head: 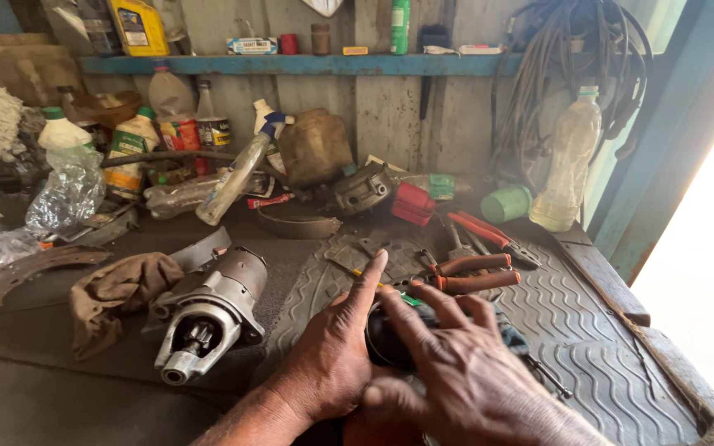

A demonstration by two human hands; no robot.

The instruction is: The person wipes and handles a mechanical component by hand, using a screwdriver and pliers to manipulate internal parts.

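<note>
A cluttered workshop corner, plank wall and a blue wooden shelf (307, 64) lined with bottles and tins, and below it a dark bench (35, 396) partly covered by a grey ribbed rubber mat (605, 363). Down front, both hands crowd one small black round part (386, 339) sitting on the mat near the bench's front edge. The left hand (332, 347) presses against its left side, index finger stretched straight out and pointing away, so that grip is loose, fingers apart. The right hand (464, 372) lies over the top and right side, fingers curled down onto the part, its grip clamped on it. Most of the part is hidden beneath the fingers. Just left of the hands lies a grey metal starter motor (208, 314), gear end facing the camera, with a brown crumpled rag (117, 293) beside it. Just beyond the fingertips rest orange-handled pliers (468, 274), and a clear plastic bottle of yellowish liquid (570, 161) stands at the back right
</note>
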